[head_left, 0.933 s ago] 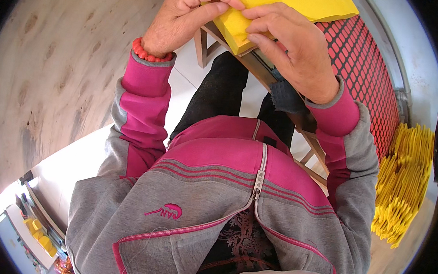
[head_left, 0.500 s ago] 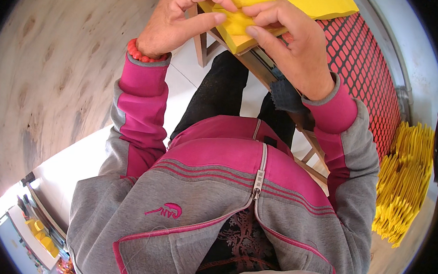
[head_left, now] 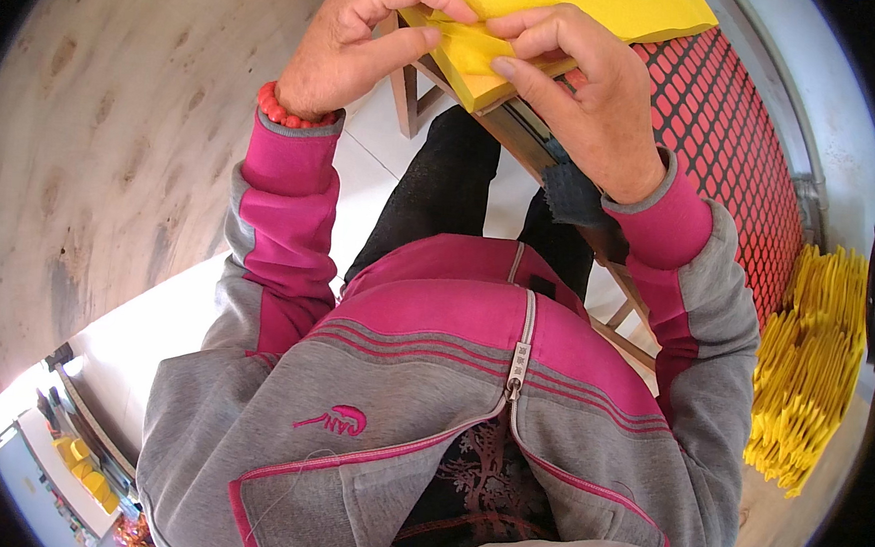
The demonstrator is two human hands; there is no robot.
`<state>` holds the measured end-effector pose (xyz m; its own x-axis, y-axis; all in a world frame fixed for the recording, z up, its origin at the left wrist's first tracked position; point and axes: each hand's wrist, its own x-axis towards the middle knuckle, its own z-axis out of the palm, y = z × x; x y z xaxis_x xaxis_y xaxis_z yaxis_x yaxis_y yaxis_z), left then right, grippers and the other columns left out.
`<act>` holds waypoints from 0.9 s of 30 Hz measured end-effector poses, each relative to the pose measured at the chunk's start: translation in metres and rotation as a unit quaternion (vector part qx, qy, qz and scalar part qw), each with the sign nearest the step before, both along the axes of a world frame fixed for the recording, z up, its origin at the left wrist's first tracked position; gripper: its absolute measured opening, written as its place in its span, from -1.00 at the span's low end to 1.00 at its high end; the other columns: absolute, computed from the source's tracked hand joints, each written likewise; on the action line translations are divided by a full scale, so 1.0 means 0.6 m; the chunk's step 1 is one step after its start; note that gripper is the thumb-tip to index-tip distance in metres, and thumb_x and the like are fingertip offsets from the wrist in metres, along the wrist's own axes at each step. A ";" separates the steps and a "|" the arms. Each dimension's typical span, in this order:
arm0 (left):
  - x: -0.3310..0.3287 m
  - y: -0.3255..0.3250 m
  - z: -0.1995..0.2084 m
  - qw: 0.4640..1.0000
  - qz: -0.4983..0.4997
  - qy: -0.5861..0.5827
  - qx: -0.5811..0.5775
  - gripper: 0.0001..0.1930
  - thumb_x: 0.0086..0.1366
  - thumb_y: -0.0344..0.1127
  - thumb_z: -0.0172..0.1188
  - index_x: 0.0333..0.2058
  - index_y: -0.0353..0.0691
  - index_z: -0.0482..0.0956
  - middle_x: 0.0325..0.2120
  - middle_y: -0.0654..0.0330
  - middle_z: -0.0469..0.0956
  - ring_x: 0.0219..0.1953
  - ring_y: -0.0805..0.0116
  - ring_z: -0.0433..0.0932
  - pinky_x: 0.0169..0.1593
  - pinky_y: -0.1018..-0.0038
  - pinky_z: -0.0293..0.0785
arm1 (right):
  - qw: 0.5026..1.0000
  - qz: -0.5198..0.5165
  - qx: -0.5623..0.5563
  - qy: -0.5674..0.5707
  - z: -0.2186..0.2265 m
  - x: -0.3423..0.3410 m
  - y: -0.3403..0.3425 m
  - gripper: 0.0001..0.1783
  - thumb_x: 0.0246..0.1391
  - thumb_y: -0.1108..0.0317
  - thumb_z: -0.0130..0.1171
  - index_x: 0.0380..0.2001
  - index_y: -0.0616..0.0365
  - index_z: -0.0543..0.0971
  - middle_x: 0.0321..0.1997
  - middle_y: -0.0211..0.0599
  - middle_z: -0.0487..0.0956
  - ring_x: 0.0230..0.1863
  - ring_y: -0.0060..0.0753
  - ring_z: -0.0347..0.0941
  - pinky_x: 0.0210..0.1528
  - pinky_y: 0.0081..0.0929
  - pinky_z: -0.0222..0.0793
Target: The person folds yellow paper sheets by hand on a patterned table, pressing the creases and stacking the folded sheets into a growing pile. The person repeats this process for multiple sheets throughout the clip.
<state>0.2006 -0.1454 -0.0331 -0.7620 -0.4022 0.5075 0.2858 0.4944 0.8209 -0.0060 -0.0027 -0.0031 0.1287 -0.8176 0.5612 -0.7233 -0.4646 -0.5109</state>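
1. Material, yellow and cloth-like (head_left: 614, 9): one lot, lying at the top of the view on a red-and-black patterned top (head_left: 721, 140); near corner pointing toward the wearer, with a raised fold between the two hands.
2. Left hand (head_left: 343, 47): at the left side of the fold; thumb and forefinger curved, a clear gap between their tips, forefinger tip at the yellow surface; no pinch visible between these two.
3. Right hand (head_left: 599, 93): at the right side of the fold; thumb and forefinger close together, slightly parted, yellow showing at their tips; whether they grip it cannot be told.
4. Bracelet, red beads (head_left: 287, 109): on the left wrist.
5. Jacket, grey and magenta (head_left: 422, 358): worn, zip partly open.
6. Cloth, dark (head_left: 572, 197): hanging below the right hand, by the wooden frame (head_left: 405, 101).
7. Stack, yellow folded pieces (head_left: 807, 371): far right, beyond the right sleeve.
8. Board, pale wood with dark knots (head_left: 114, 153): left of the wearer.
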 end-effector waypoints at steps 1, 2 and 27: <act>0.001 0.000 0.001 1.000 -0.002 0.002 -0.007 -0.80 0.34 -0.54 0.17 -0.09 -0.33 0.64 -0.18 0.19 0.62 -0.12 0.41 0.56 -0.01 0.49 0.43 | 1.000 0.001 0.000 0.000 -0.001 0.000 0.000 -0.88 0.16 0.50 0.32 -0.31 0.24 0.55 -0.06 -0.24 0.70 -0.18 -0.43 0.65 -0.09 -0.53 0.55; 0.001 0.000 0.002 1.000 -0.004 0.003 -0.015 -0.80 0.33 -0.55 0.18 -0.09 -0.32 0.64 -0.18 0.19 0.62 -0.11 0.40 0.56 -0.01 0.48 0.43 | 1.000 0.000 -0.008 -0.002 -0.002 0.001 0.000 -0.88 0.16 0.50 0.32 -0.31 0.23 0.55 -0.06 -0.24 0.70 -0.18 -0.42 0.65 -0.08 -0.53 0.55; 0.008 -0.029 -0.043 0.999 0.001 0.029 0.036 -0.73 0.35 -0.56 0.20 0.01 -0.26 0.55 0.05 0.21 0.56 0.21 0.42 0.43 0.31 0.42 0.24 | 0.999 0.005 -0.035 -0.003 -0.015 -0.001 0.000 -0.86 0.12 0.53 0.34 -0.29 0.21 0.56 -0.08 -0.24 0.68 -0.16 -0.35 0.64 -0.10 -0.52 0.54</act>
<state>0.2052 -0.1626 -0.0587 -0.7314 -0.4403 0.5207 0.3331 0.4356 0.8363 -0.0068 -0.0025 -0.0118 0.1329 -0.7749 0.6179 -0.7161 -0.5061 -0.4807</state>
